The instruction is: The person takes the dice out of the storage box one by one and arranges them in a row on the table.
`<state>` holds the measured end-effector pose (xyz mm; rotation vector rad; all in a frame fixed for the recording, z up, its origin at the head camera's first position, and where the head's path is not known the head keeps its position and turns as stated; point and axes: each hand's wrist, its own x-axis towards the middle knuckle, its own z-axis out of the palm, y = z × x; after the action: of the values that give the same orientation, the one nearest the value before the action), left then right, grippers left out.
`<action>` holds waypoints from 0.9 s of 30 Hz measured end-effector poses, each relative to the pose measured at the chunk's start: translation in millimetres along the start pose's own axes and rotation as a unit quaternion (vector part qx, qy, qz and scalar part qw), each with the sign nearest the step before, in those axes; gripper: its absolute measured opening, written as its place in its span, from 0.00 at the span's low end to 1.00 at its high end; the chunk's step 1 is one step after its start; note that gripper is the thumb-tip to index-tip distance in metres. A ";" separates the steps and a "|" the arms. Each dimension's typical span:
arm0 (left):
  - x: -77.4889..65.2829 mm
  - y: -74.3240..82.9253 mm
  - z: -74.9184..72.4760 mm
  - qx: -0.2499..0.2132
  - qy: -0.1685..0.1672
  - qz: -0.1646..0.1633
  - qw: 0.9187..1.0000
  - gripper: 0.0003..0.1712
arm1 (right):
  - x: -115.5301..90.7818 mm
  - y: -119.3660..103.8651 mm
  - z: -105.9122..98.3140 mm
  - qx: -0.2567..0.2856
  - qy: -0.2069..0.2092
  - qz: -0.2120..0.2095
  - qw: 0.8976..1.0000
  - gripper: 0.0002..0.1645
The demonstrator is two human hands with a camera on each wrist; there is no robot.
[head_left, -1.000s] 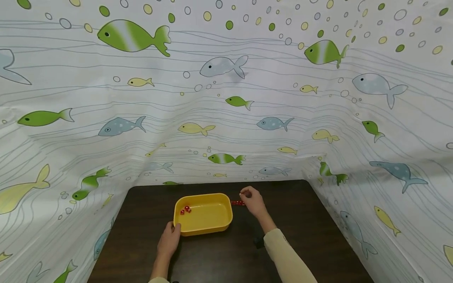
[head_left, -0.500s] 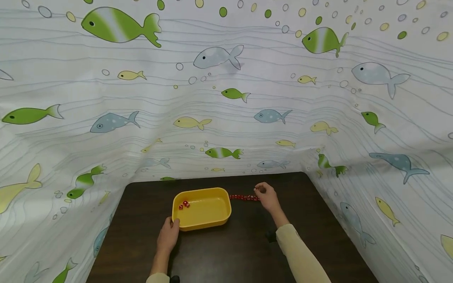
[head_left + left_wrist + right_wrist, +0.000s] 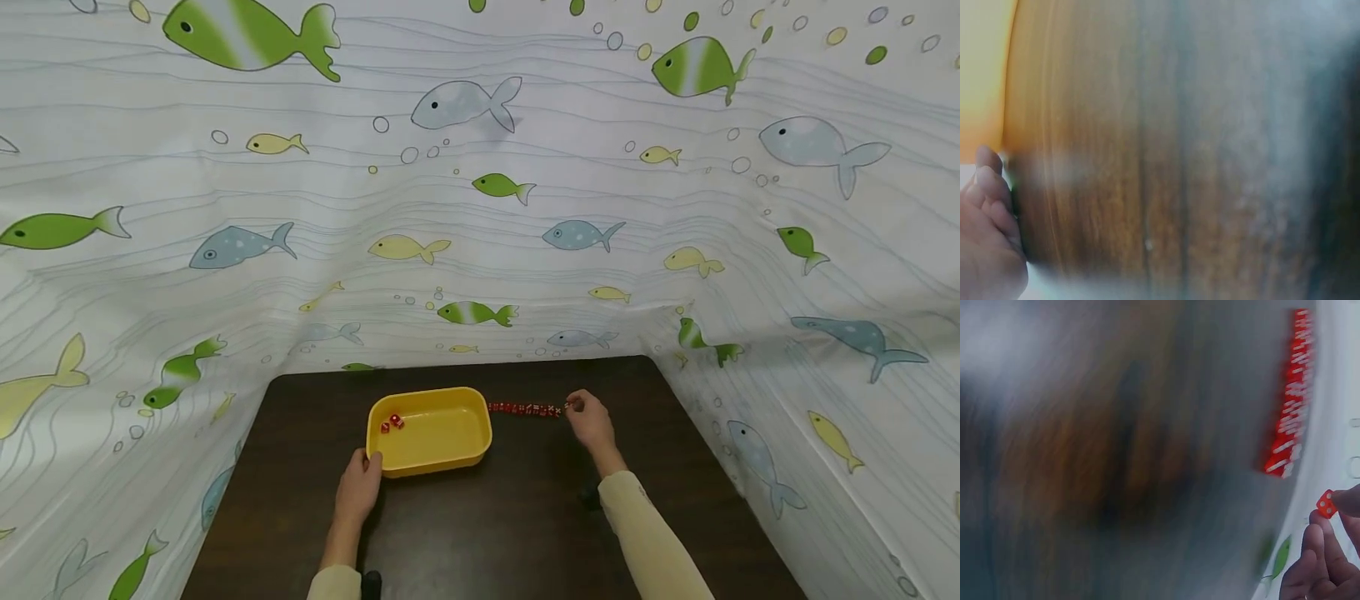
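Observation:
A yellow plastic tub (image 3: pixel 429 462) stands on the dark table, with a few red dice (image 3: pixel 395 422) near its left end. My left hand (image 3: pixel 357 487) grips the tub's front left corner; in the left wrist view its fingers (image 3: pixel 994 187) meet the yellow wall. Between thumb and fingertips my right hand (image 3: pixel 592 421) pinches a red die (image 3: pixel 1327 504) with white pips. That die is just past the right end of a row of red dice (image 3: pixel 525 409), which runs rightward from the tub. In the right wrist view there is a gap between the held die and the row (image 3: pixel 1291 406).
The dark wood table (image 3: pixel 480 533) reaches back to a white fish-print cloth (image 3: pixel 480 275), which rises behind it and on both sides. A small black object (image 3: pixel 590 497) shows beneath the right wrist, and another (image 3: pixel 371 585) by the left cuff.
My right hand has moved rightward along the row, away from the tub, uncovering more dice. The left hand keeps its grip on the tub. The head view has shifted slightly.

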<state>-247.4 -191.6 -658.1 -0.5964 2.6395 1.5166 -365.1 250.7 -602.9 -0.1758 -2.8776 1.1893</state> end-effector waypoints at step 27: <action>-0.7 3.8 -6.9 0.003 -0.003 -0.005 1.000 0.34 | 26.6 17.9 20.0 -0.080 -0.056 0.023 0.995 0.16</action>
<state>-247.1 -195.5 -651.3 -0.6023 2.6322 1.5058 -391.1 252.2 -630.3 -0.1852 -3.0829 1.0057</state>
